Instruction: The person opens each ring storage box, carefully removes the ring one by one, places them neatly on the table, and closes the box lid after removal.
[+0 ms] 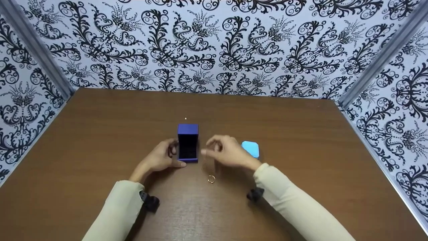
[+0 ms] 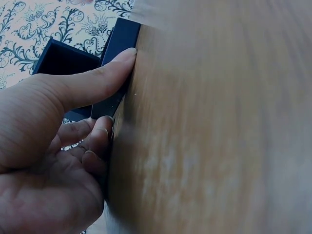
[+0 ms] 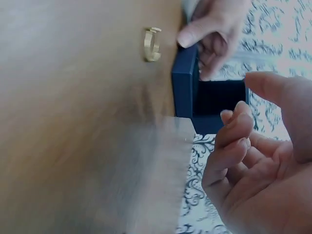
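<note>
Walls with black scrollwork (image 1: 200, 43) are enclosing the brown desk (image 1: 73, 174). At its middle, the right hand (image 1: 230, 152) is hovering beside a dark-blue box; its fingers are curling loosely, thumb standing apart, holding nothing. The left hand (image 1: 160, 157) is gripping the box's left side, its thumb lying along the front of the base, the other fingers curling against the side. That dark-blue box (image 1: 188, 142) is standing open, its hollow facing the person. A light-blue box (image 1: 251, 149) is sitting beyond the right wrist, partly hidden. The gold ring (image 1: 211, 179) is lying on the desk, nearer the person than the right fingers, almost equally close to the left thumb; being round, it is showing no long axis.
</note>
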